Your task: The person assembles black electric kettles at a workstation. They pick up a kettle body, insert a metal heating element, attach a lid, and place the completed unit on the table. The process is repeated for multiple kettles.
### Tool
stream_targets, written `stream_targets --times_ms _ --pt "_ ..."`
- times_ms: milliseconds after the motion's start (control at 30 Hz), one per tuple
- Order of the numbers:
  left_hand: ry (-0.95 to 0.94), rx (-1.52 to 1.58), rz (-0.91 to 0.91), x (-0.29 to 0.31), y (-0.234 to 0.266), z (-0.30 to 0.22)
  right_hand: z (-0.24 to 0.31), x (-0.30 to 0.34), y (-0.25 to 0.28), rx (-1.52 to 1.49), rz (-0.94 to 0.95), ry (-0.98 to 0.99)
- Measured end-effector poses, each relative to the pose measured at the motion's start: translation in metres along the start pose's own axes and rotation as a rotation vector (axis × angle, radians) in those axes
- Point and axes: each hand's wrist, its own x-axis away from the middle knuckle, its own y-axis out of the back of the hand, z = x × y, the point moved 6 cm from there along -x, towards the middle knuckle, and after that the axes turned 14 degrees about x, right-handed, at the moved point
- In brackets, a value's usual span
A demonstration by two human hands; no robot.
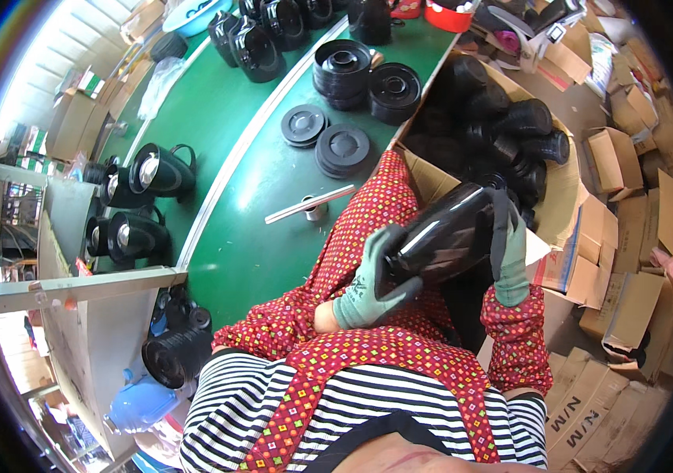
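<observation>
One black vessel (448, 234) | left hand (376, 281): thumb spread, gripping one end | right hand (507, 246): fingers slightly bent, holding the other

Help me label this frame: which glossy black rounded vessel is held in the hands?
The tilted vessel between the green-and-black gloved left hand and right hand; other glossy black vessels rest on the smooth green tabletop.

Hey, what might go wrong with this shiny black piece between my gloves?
The glossy black shell could slip from the gloved left hand and right hand, as its surface looks smooth. Held beside the open carton, it might also get scuffed against the black parts inside.
</observation>
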Motion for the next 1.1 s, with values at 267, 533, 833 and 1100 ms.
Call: stream_targets --times_ms 267,533,833,1100 --pt "0.245 -0.730 0.085 -0.022 0.134 0.015 0.014 0.001 -0.046 0.165 0.170 0.216" --pt "0.455 -0.636 0.200 -0.015 0.224 0.079 0.027 0.013 -0.044 0.045 0.264 0.289" --pt "0.579 -0.341 0.183 -0.122 0.112 -0.054 0.125 -0.052 -0.020 0.352 0.228 0.895" --pt "0.079 -0.241 0.708 -0.217 0.012 -0.091 0.005 -0.108 -0.096 0.056 0.421 0.781"
